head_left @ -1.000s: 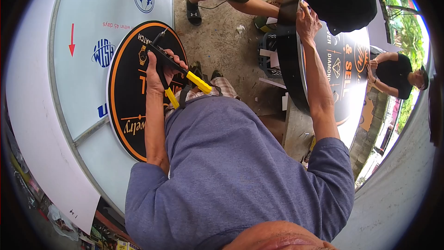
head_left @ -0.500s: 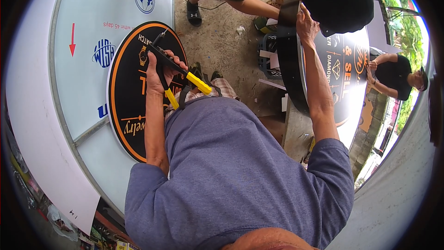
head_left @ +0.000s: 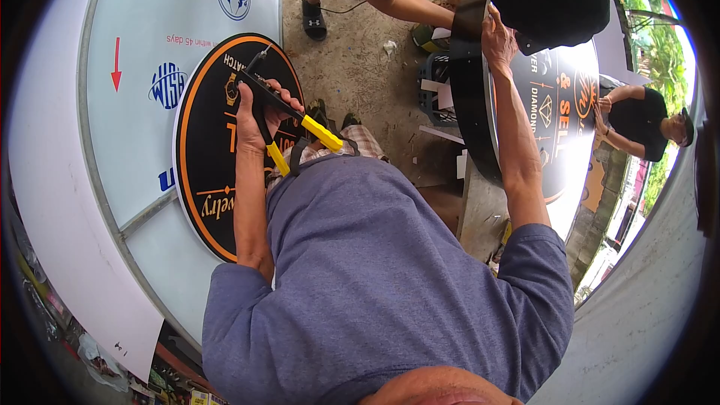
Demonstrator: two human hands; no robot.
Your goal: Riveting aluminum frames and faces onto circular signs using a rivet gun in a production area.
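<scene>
A black hand riveter [head_left: 262,97] with yellow grips lies across my left hand [head_left: 259,116], whose fingers and thumb are wrapped round its body. Its two handles are spread apart, and a thin pin sticks out at the nose. Behind it leans an oval black sign [head_left: 206,135] with an orange ring and lettering. To the right, a round sign [head_left: 546,82] with a deep black rim [head_left: 471,90] stands tilted. My right hand [head_left: 498,41] grips the upper part of this sign at its edge; some fingertips are hidden beside a co-worker's black cap.
A co-worker in a black cap [head_left: 544,0] bends over the round sign, one arm reaching to its rim. Another person [head_left: 637,120] stands at its far right side with hands on it. A crate [head_left: 437,90] and offcuts lie below. A large pale panel [head_left: 139,150] stands left.
The co-worker's capped head has shifted very slightly. My hands, the riveter and both signs stay practically where they were.
</scene>
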